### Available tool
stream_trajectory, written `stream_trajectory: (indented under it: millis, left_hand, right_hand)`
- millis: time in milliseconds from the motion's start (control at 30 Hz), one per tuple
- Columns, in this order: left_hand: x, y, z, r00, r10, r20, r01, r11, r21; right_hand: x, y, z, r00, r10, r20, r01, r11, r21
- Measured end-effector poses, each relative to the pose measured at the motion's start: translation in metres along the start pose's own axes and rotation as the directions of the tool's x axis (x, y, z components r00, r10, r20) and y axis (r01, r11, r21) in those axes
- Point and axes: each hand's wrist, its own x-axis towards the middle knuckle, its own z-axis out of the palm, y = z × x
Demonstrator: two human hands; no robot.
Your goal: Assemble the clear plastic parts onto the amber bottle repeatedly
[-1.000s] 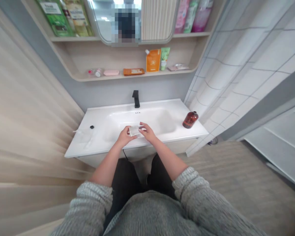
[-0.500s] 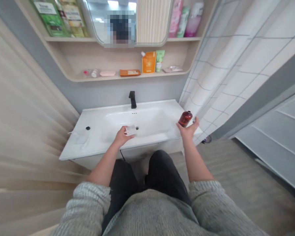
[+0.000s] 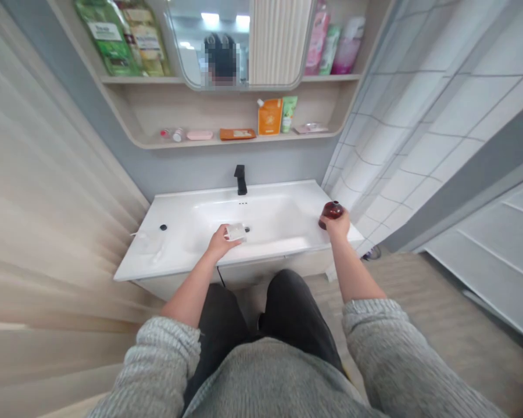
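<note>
My left hand (image 3: 220,244) holds a small clear plastic box (image 3: 236,232) by its near end, above the white sink basin (image 3: 261,217) and close to the drain. My right hand (image 3: 336,226) is wrapped around an amber glass bottle (image 3: 331,211) at the right of the basin. The bottle leans, and my fingers hide its lower part. The hands are well apart, and no other person's hands are in view.
A black faucet (image 3: 240,180) rises from the back of the white counter (image 3: 178,255). A translucent wrapper (image 3: 148,241) and a small black object (image 3: 163,227) lie at the left. A wooden shelf (image 3: 213,136) with toiletries and a mirror stand behind. Tiled wall lies right.
My right hand has closed on the amber bottle, which no longer stands apart on the counter. My left hand stays over the basin with the clear box.
</note>
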Motion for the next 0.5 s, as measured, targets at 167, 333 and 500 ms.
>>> stream_trajectory:
  millis: [167,333,500]
  left_hand:
    - [0.002,-0.001,0.001,1.000,-0.003,0.016,0.004,0.996,-0.086]
    - [0.002,-0.002,0.001,1.000,-0.006,-0.002,0.006,0.992,-0.126]
    - [0.002,-0.001,0.000,0.999,-0.008,-0.047,0.002,0.993,-0.121]
  right_hand:
    - [-0.029,-0.031,0.015,0.992,0.026,0.124,-0.042,0.990,0.132]
    - [-0.070,-0.067,0.048,0.937,-0.095,0.336,-0.003,0.960,0.280]
    - [-0.115,-0.098,0.091,0.800,-0.177,0.573,-0.102,0.901,0.421]
